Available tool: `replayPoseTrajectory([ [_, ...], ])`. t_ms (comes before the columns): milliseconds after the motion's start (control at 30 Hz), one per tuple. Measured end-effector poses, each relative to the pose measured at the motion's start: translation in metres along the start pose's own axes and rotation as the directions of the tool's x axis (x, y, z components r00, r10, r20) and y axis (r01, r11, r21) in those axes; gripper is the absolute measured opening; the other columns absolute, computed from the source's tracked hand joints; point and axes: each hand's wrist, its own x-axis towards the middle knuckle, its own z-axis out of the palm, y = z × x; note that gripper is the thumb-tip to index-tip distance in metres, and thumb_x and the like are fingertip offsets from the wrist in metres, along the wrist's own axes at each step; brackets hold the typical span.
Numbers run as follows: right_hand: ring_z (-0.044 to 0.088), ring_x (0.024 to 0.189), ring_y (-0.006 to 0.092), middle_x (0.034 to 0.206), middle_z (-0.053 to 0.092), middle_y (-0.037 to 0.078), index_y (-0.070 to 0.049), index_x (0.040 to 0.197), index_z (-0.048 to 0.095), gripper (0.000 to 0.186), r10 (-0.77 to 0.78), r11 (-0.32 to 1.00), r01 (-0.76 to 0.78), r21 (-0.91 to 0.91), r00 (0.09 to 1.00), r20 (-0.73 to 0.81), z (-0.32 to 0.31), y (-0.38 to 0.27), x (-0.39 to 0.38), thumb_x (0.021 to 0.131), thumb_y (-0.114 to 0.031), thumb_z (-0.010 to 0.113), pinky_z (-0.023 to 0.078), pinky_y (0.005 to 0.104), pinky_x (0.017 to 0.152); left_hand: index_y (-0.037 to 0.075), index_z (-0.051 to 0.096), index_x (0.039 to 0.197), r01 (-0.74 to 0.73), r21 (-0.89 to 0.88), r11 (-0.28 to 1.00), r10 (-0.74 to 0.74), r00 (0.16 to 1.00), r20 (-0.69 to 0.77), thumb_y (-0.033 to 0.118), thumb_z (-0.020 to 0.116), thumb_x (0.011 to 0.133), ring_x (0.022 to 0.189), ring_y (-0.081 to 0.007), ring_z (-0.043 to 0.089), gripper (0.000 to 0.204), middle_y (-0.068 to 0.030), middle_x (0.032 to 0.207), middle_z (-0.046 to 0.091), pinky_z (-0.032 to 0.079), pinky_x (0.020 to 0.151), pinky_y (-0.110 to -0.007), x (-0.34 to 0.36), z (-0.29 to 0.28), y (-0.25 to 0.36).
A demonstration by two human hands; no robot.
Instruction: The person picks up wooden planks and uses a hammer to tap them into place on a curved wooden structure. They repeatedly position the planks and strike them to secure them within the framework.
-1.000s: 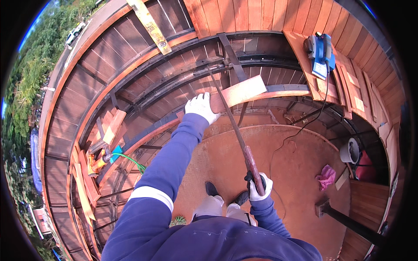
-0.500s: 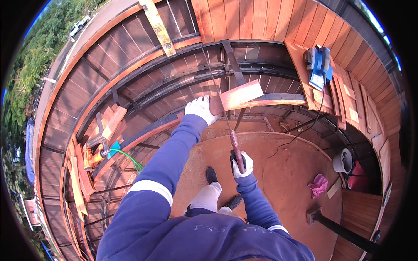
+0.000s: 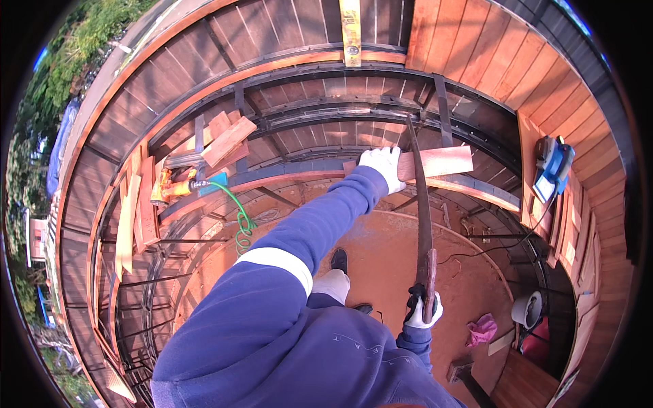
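Note:
In my right hand [image 3: 423,309], gloved and closed, is the wooden handle of a handsaw [image 3: 423,211]. Its long dark blade points away from me and crosses a short reddish wooden board [image 3: 445,162]. That board lies on a curved rail [image 3: 476,187] at the middle of the frame. My left hand [image 3: 383,166], in a white glove, is closed over the board's left end, just left of the blade. The fingertips curl over its far edge. How deep the teeth sit in the wood cannot be made out.
An orange power tool [image 3: 173,187] with a green coiled hose [image 3: 243,216] rests at left near loose wood offcuts [image 3: 228,141]. A yellow spirit level [image 3: 351,34] lies far ahead. At right are a blue sander [image 3: 554,168], a bucket [image 3: 527,309] and a pink cloth [image 3: 481,330].
My right hand has drawn the saw back toward my body, and more of the blade's side shows. The view has swung left. My left hand stays on the board.

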Motion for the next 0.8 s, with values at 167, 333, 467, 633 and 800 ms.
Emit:
replayPoseTrajectory([
  [167,0.055,0.060,0.0104,0.069,0.061,0.003,0.002,0.096,0.067,0.017,0.108,0.994,-0.108,0.015,0.994,-0.008,-0.018,-0.011,-0.033,0.089,-0.014,0.066,0.044,0.0278,0.056,0.004,0.045,0.147,0.075,0.098,0.992,-0.091,0.981,0.171,0.060,0.073,0.077,0.121,-0.0312,0.063,0.094,-0.0170,0.137,0.060,0.050,0.103,-0.040,0.009,-0.012,0.003],
  [333,0.058,0.059,0.0100,0.069,0.064,0.004,0.003,0.097,0.069,0.017,0.082,0.995,-0.081,-0.061,0.997,0.011,-0.041,-0.012,-0.072,0.090,-0.011,0.063,0.046,0.0270,0.055,0.003,0.043,0.149,0.042,0.164,0.986,-0.063,0.990,0.127,0.063,0.071,0.077,0.122,-0.0307,0.062,0.098,-0.0167,0.138,0.059,0.049,0.104,-0.040,0.008,-0.008,0.008],
  [467,0.055,0.062,0.0088,0.073,0.061,0.002,0.002,0.099,0.066,0.014,0.131,0.988,-0.131,0.087,0.991,-0.003,0.005,-0.029,-0.001,0.088,-0.005,0.062,0.046,0.0265,0.058,0.004,0.047,0.145,0.071,0.105,0.992,-0.085,0.987,0.133,0.062,0.074,0.073,0.122,-0.0313,0.062,0.096,-0.0162,0.138,0.060,0.048,0.105,-0.040,0.012,-0.013,0.012],
  [633,0.060,0.062,0.0130,0.073,0.064,0.006,0.002,0.094,0.069,0.013,0.078,0.997,-0.078,0.002,0.997,-0.023,-0.015,0.011,-0.067,0.085,-0.007,0.067,0.049,0.0289,0.059,0.007,0.050,0.139,0.045,0.123,0.991,-0.073,0.969,0.234,0.062,0.075,0.072,0.123,-0.0314,0.061,0.090,-0.0165,0.135,0.061,0.049,0.105,-0.041,0.018,-0.008,0.000],
  [800,0.063,0.061,0.0154,0.069,0.067,0.007,0.003,0.087,0.070,0.023,0.267,0.963,-0.257,0.085,0.954,-0.138,-0.088,-0.043,-0.127,0.085,-0.020,0.069,0.050,0.0293,0.061,0.010,0.049,0.138,0.029,0.089,0.996,-0.037,0.994,0.098,0.058,0.078,0.072,0.120,-0.0329,0.062,0.087,-0.0160,0.134,0.060,0.050,0.103,-0.043,0.022,0.013,-0.007],
])
